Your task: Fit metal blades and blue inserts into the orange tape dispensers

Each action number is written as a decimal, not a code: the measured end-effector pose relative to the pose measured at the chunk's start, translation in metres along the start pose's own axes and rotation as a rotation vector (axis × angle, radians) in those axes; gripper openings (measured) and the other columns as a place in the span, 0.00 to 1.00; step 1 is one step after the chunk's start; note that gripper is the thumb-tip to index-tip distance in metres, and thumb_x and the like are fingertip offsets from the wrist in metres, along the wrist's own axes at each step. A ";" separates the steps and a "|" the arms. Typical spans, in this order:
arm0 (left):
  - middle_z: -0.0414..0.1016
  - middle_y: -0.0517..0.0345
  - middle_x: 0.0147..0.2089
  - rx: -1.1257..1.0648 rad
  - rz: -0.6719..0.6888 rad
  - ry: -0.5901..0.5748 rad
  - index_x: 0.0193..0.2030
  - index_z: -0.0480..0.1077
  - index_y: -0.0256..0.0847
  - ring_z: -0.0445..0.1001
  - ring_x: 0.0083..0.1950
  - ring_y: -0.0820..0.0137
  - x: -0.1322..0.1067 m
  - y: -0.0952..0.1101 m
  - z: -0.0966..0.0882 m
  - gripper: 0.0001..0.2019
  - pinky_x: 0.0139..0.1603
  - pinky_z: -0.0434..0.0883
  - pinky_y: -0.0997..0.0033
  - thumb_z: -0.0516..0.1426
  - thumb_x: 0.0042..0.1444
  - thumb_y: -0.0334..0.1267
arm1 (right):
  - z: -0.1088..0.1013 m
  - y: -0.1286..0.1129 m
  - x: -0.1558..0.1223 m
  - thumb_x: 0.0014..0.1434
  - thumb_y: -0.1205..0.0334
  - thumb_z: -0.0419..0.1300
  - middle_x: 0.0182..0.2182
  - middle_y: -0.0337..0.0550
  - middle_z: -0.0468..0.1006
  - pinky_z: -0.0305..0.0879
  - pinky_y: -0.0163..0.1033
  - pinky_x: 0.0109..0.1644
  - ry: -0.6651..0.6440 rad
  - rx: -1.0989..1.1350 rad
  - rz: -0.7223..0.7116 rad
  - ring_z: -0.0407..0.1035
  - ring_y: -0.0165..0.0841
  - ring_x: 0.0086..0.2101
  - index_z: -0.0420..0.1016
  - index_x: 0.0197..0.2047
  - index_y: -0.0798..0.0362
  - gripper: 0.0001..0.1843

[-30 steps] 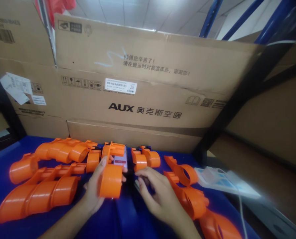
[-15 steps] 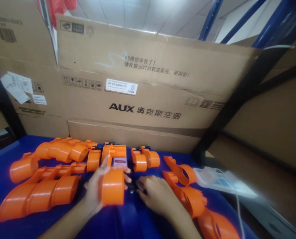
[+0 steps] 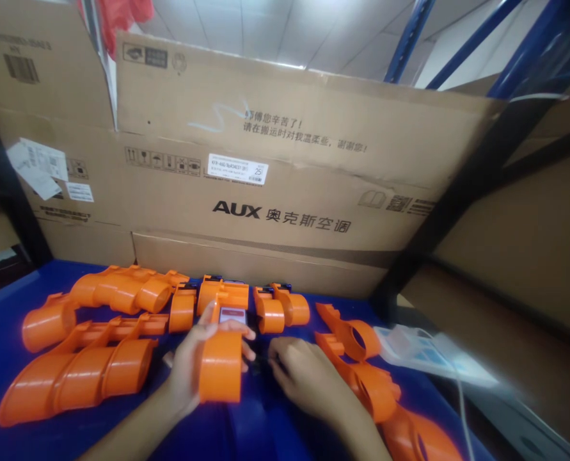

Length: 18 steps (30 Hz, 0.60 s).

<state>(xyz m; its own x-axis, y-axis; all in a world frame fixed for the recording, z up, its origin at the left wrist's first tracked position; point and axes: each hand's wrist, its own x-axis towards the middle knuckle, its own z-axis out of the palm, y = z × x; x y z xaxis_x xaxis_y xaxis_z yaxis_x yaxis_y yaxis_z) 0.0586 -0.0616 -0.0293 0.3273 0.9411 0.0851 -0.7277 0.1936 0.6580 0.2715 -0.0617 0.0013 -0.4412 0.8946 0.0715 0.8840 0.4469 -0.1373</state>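
Note:
My left hand [image 3: 186, 368] is wrapped round an orange plastic cylinder part [image 3: 220, 366], held just above the blue table [image 3: 6, 301]. My right hand [image 3: 301, 376] lies beside it, palm down with fingers curled on a small dark object [image 3: 260, 367] that I cannot make out. A phone [image 3: 231, 315] with a lit screen lies just behind the held part. Long orange duct-shaped parts [image 3: 80, 378] lie at the left, and similar orange parts [image 3: 368, 387] lie at the right of my right hand.
Large AUX cardboard boxes [image 3: 285, 192] stand along the table's back edge. Small orange collars [image 3: 279, 308] sit in front of them. A clear plastic bag [image 3: 426, 352] and a white cable [image 3: 462, 403] lie at the right. Blue and black rack posts [image 3: 457, 186] rise at the right.
My left hand has turned the orange cylinder more upright and drawn it slightly toward me. My right hand slid left and curled its fingers by the cylinder. The view tilted down a little.

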 end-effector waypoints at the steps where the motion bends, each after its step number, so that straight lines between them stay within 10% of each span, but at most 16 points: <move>1: 0.82 0.42 0.43 -0.002 -0.004 0.003 0.46 0.72 0.35 0.82 0.37 0.56 0.000 0.000 0.000 0.16 0.36 0.77 0.61 0.56 0.58 0.45 | 0.000 0.001 0.000 0.63 0.68 0.55 0.36 0.41 0.80 0.56 0.35 0.34 0.001 0.020 0.004 0.74 0.34 0.34 0.75 0.36 0.50 0.08; 18: 0.82 0.44 0.39 0.030 -0.027 0.078 0.49 0.60 0.42 0.83 0.34 0.54 0.003 0.001 0.003 0.14 0.31 0.76 0.62 0.56 0.59 0.41 | 0.006 0.015 -0.003 0.64 0.63 0.60 0.35 0.41 0.77 0.60 0.37 0.37 0.053 0.198 -0.001 0.70 0.36 0.36 0.70 0.35 0.50 0.05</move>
<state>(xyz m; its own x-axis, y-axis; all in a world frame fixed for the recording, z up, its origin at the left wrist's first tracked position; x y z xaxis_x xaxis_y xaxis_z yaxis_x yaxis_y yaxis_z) 0.0605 -0.0590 -0.0258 0.2974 0.9547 0.0090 -0.7003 0.2118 0.6817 0.2849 -0.0576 -0.0073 -0.4286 0.8951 0.1226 0.8336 0.4441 -0.3285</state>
